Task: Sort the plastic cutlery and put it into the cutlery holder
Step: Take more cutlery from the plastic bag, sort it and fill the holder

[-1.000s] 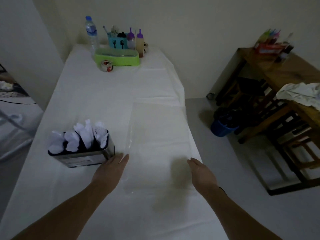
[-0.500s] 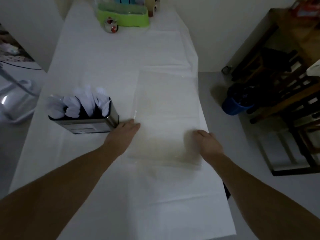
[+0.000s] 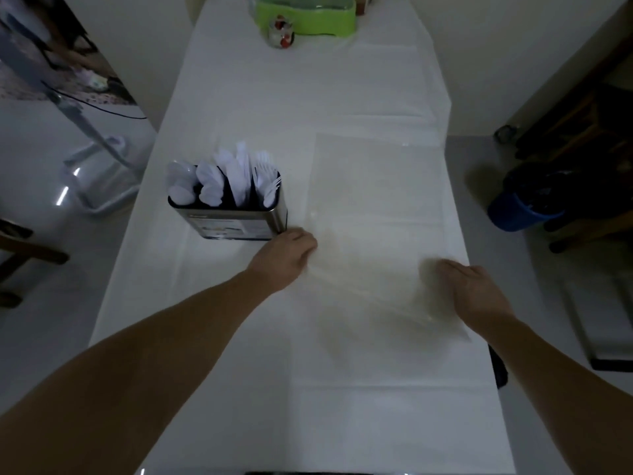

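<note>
Since every piece of white plastic cutlery in view already stands sorted in the compartments of the cutlery holder, the sorting itself looks finished, and the step in hand seems to be clearing away the clear plastic sheet that lies flat on the table just to the right of the holder. The left hand rests at the sheet's near left corner, just beside the holder's right front corner, its fingers curled down onto the plastic as if gathering it; whether it has truly pinched the edge I cannot tell. The right hand sits at the sheet's near right edge, well apart from the holder, knuckles up and fingers bent onto the film, which looks rumpled and blurred there. Both forearms reach forward, roughly level with the tabletop. Next, I judge, calls for a firm pinch on both corners and a lift away from the holder without knocking it.
</note>
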Available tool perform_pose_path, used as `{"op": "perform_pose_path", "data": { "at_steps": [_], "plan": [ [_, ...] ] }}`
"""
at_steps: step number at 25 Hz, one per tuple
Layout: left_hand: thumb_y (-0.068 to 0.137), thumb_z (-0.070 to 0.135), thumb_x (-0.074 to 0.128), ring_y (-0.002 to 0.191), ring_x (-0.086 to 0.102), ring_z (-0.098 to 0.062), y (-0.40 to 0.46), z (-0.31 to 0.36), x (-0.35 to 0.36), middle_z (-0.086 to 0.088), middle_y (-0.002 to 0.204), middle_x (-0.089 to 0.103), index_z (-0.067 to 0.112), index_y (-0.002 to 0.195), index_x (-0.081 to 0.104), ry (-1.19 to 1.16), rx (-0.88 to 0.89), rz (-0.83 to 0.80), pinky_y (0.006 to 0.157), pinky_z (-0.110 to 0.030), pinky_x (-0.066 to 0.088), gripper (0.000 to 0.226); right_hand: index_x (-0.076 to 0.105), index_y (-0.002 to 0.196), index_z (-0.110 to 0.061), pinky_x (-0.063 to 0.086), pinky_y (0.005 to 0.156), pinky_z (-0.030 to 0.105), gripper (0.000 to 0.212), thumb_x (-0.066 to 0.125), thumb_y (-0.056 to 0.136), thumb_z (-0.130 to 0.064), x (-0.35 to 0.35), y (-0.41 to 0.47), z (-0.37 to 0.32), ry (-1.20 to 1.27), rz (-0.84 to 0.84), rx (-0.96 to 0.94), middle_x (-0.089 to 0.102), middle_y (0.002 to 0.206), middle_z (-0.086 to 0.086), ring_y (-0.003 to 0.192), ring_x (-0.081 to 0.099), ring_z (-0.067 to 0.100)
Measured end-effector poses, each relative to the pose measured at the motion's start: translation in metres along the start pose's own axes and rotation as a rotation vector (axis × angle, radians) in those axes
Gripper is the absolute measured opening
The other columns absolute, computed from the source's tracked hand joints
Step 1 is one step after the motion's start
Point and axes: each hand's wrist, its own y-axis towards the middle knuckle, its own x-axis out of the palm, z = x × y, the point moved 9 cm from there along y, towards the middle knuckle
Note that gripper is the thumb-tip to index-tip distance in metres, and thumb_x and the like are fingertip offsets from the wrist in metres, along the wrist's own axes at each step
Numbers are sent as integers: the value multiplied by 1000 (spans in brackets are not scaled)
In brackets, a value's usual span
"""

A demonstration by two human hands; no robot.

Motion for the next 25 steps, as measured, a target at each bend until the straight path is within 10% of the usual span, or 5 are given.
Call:
{"op": "perform_pose_path", "data": {
  "at_steps": [3,7,11,15,25],
  "plan": [
    [99,31,37,123,56,-30,-20,-1,-7,-17,130,62,3,125,62,-164,-119,74,104,-38,44,46,47,138,-23,47,99,46,57,53,86,0,5,-18,4,35,-25,-42,62,130,13,110,60,40],
    [101,35,39,76,60,-26,-48,0,-9,-12,81,64,4,92,62,-324,-192,115,69,-33,45,40,40,148,-20,33,110,35,47,46,101,-19,-4,-41,7,71,-30,81,41,150,1,134,42,26],
    [98,48,31,68,61,-13,-62,7,-11,-1,76,68,14,93,65,-323,-115,58,65,-29,47,48,56,130,-43,38,111,39,56,60,80,-69,-2,-51,-18,271,-68,13,49,144,-4,131,47,21],
    [104,19,43,55,58,2,-67,-4,-18,6,62,65,21,89,57,-448,-241,110,52,-11,40,20,75,91,-15,51,90,37,19,80,80,-29,-3,-62,-25,585,61,269,72,96,-3,93,65,14],
    [101,32,47,75,59,-17,-69,-32,2,-2,73,72,10,91,59,-920,-569,227,69,-30,42,27,62,77,-13,44,60,30,32,52,95,-38,22,-77,-26,611,54,573,66,73,0,70,61,20]
  ]
}}
